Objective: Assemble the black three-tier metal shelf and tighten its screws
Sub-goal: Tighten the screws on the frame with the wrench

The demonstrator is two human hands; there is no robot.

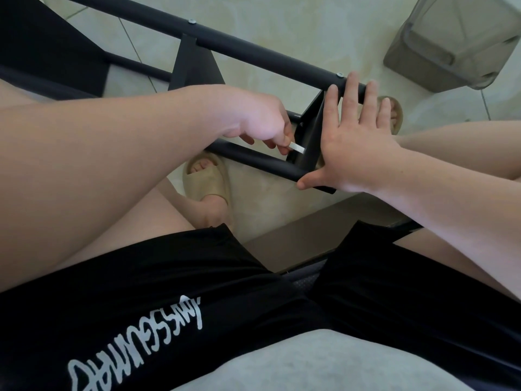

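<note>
Black steel is filling the upper left of our view: the shelf (253, 56) is lying on its side on the tiled floor (282, 29) in front of our knees. Its long axis is running from upper left down to the right, so that its near end is lying between our two hands. Reading from the left, we are seeing a middle tier panel (194, 66) hanging beneath the upper tube, and the lower tube (253, 158) running parallel to it and closer to us. Our left hand (262, 122) is sitting between the two tubes and pinching a short silvery hex key (298, 148) in its curled fingertips. The free end of the key is pointing right and slightly down, towards the inner corner where the end tier panel (311, 136) is meeting the lower tube. We cannot tell whether the key is seated in a screw, since that corner is lying in shadow. Further right, our right hand (358, 142) is lying flat and unclenched against the outer end of the frame. Its fingers are spreading across the tip of the upper tube just beside a bright screw head (340, 75), and its thumb is touching the tip of the lower tube. It is grasping nothing and appears to be bracing. We are judging the left hand the nearer to the fastener, with the coming turn depending on the key lining up with that corner. A grey plastic stool (451, 46) is standing well apart at far right.
</note>
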